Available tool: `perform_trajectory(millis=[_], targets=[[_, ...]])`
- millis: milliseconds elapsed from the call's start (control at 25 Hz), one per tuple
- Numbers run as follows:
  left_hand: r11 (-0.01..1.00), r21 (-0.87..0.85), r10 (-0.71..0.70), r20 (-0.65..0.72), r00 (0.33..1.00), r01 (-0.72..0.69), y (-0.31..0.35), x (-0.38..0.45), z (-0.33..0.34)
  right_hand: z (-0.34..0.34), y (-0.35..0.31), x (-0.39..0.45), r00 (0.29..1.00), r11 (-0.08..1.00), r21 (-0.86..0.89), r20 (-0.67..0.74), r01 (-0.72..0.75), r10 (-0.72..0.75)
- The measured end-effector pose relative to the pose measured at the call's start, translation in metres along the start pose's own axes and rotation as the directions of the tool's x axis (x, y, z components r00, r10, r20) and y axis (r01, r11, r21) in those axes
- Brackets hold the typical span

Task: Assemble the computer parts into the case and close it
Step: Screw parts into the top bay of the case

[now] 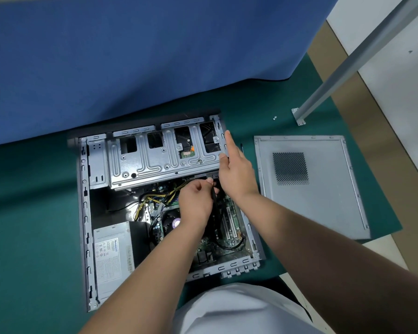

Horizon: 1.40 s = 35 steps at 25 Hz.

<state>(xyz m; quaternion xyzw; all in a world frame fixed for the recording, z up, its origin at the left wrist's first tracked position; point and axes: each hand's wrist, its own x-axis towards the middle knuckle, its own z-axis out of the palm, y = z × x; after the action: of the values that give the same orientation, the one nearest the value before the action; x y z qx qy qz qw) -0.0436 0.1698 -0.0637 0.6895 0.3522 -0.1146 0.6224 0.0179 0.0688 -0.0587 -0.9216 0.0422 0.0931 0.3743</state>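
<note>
While the curled fingers of the left hand (195, 201) are pinched on a black cable (214, 196) just under the grey perforated steel drive cage (155, 160), the right hand (235, 169) is laid on the cage's right end with fingers straight and together, index extended along the rim of the open grey metal computer case (85, 213). The cable's connector end is hidden between the hands.

Risks, as judged: a connector pushed in skewed could bend pins; the yellow and black wire bundle (155, 198) could be trapped under the cage; skin could be cut on sheet-metal edges.

Count: one case, lying open on the green mat (34, 213); one silver power supply box (112, 251) at its near left corner; one green motherboard (229, 220); one vented grey side panel (309, 186), lying apart to the right, not yet fitted; two small screws (274, 118) beyond it.
</note>
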Motion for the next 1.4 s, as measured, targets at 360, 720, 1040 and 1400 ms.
perform_trajectory(millis=[360, 720, 1040, 1400], targets=[[0.986, 0.109, 0.115, 0.096, 0.989, -0.126, -0.005, 0.001, -0.016, 0.0, 0.0, 0.001, 1.0, 1.0, -0.006, 0.001, -0.001, 0.001], [0.966, 0.074, -0.255, 0.432, 0.865, 0.248, -0.046, -0.037, -0.042, -0.002, -0.003, 0.0, 1.0, 1.0, -0.009, 0.011, -0.008, 0.008], [0.929, -0.092, -0.288, 0.428, 0.857, 0.358, -0.048, -0.031, -0.026, -0.005, -0.005, -0.002, 1.0, 1.0, -0.004, 0.014, -0.018, 0.018], [0.951, -0.011, -0.287, 0.329, 0.9, 0.308, -0.047, -0.023, -0.016, -0.004, -0.006, -0.002, 0.999, 0.999, -0.019, 0.019, -0.033, 0.033]])
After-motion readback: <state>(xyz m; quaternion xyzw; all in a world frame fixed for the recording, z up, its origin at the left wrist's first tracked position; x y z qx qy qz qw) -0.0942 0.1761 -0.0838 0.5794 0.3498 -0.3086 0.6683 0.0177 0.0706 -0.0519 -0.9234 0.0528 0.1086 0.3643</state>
